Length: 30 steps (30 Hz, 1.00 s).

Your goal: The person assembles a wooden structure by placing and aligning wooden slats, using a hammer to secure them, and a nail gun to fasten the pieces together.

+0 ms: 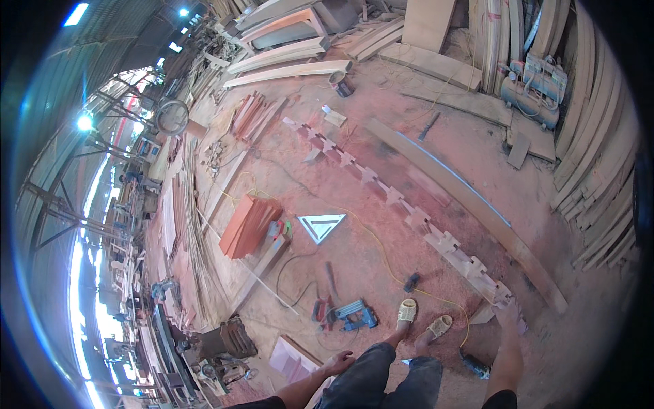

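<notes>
Notched wooden rail (417, 218) looks stiff, probably heavy, best held mid-length; we can't tell right hand (506, 315) or left hand (338, 363) finger closure.

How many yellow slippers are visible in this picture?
2: the left slipper is right of the blue tool, and the right slipper is nearer the right hand. Both are worn. Others may be hidden farther back.

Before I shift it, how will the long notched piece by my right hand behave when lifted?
The notched piece is probably stiff, since it looks like wood and runs nearly straight. It's likely awkward and heavy from the end where your right hand is, being so long.
</notes>
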Motion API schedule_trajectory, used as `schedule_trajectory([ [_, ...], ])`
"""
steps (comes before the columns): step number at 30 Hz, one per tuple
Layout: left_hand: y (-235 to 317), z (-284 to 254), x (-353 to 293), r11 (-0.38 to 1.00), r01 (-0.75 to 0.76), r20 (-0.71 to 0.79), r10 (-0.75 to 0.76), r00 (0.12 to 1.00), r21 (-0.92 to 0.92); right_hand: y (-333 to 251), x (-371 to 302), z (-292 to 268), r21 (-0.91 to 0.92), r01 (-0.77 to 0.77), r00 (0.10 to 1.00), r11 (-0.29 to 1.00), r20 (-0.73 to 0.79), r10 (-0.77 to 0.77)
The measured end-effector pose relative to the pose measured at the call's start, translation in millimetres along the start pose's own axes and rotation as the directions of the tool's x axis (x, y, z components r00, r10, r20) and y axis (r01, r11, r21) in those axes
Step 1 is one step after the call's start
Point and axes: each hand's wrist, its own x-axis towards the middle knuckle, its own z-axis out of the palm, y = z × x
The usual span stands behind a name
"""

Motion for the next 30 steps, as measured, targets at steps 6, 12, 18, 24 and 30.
schedule_trajectory([
  [6,13.0,-2.3,-20.5,0.998,-0.002,-0.022,0.001,1.000,-0.070,10.3,26.4,13.9,0.121,-0.028,0.997,0.992,0.071,0.020],
  [12,10.1,-1.6,-32.4,0.994,-0.018,-0.033,0.014,0.999,-0.110,38.9,67.8,59.1,0.602,0.113,0.977,0.791,0.077,-0.198],
  [18,-8.6,-6.6,-15.4,0.999,-0.040,-0.019,0.039,0.999,-0.036,9.4,31.5,23.5,0.567,0.162,0.983,0.808,-0.024,-0.180],
  [24,9.1,-42.6,26.1,0.971,-0.176,-0.157,0.201,0.967,0.161,-34.1,12.0,1.3,0.335,0.025,0.997,0.942,-0.082,0.003],
  [30,141.8,-180.1,99.3,0.891,-0.398,-0.210,0.440,0.873,0.217,-88.1,-1.3,3.6,-0.119,0.166,0.941,0.979,-0.278,-0.193],
])
